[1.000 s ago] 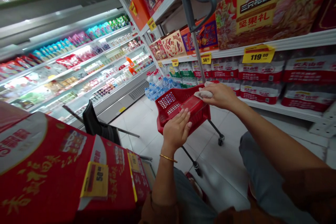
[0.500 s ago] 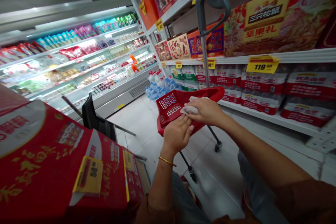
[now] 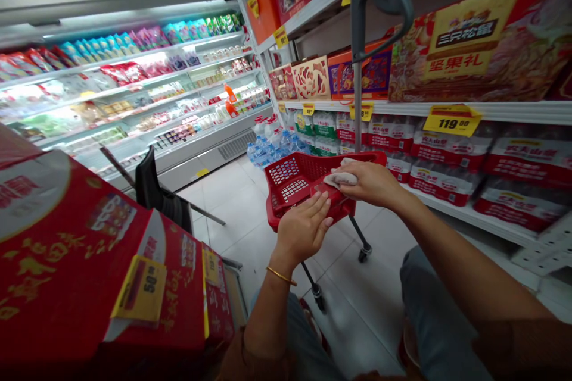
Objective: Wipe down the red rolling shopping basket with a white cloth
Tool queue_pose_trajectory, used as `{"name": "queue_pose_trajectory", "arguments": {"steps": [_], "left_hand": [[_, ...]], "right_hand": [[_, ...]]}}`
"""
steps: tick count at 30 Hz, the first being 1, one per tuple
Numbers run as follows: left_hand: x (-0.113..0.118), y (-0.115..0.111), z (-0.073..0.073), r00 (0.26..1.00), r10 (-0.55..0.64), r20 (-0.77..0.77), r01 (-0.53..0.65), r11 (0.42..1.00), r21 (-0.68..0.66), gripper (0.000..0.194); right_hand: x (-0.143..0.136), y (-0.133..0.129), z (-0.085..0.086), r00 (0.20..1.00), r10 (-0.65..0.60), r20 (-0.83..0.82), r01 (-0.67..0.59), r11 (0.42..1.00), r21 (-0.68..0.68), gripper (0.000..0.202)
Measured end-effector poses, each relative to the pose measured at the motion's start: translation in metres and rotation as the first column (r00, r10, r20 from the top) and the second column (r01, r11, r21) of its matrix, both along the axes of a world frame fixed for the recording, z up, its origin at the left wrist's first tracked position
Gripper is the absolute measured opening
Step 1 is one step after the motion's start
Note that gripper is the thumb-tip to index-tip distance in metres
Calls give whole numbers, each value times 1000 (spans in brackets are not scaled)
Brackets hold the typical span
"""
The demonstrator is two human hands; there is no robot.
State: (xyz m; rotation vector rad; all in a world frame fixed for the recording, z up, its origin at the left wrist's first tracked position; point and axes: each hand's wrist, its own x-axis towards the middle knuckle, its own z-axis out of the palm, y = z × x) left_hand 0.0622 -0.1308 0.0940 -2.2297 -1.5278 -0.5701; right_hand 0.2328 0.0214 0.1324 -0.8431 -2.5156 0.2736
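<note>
At center frame, my right hand (image 3: 373,181) has its grip clamped on a white cloth (image 3: 342,179) against the red basket (image 3: 315,163); my left hand (image 3: 301,227) lies flat, seemingly steadying it.

Left fingers (image 3: 316,207) extended; right fingers (image 3: 353,191) bent

Single head-worn view — forward and down, near above the left hand (image 3: 304,227) and right hand (image 3: 370,182).
</note>
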Motion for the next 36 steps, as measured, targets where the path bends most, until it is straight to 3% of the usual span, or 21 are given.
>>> {"name": "queue_pose_trajectory", "arguments": {"steps": [11,23,26,29,33,36], "left_hand": [[0,0,-1,1000,4,11,-4,1000,22,40],[0,0,1,1000,-11,10,10,999,42,39],[0,0,2,1000,-13,15,12,999,33,38],[1,0,3,1000,-1,14,1,1000,16,39],[0,-1,3,1000,-8,6,8,1000,20,40],[-2,-2,5,1000,-23,0,23,1000,16,40]], "right_hand": [[19,28,-15,994,-43,-103,44,999,7,38],[27,40,-49,933,4,-360,66,981,181,32],[23,28,-62,873,-49,-485,179,958,225,33],[10,-2,-76,806,-42,-590,251,928,276,33],[-16,-42,-95,798,88,-596,195,899,393,36],[-29,-51,-107,770,168,-616,193,858,476,37]]}}
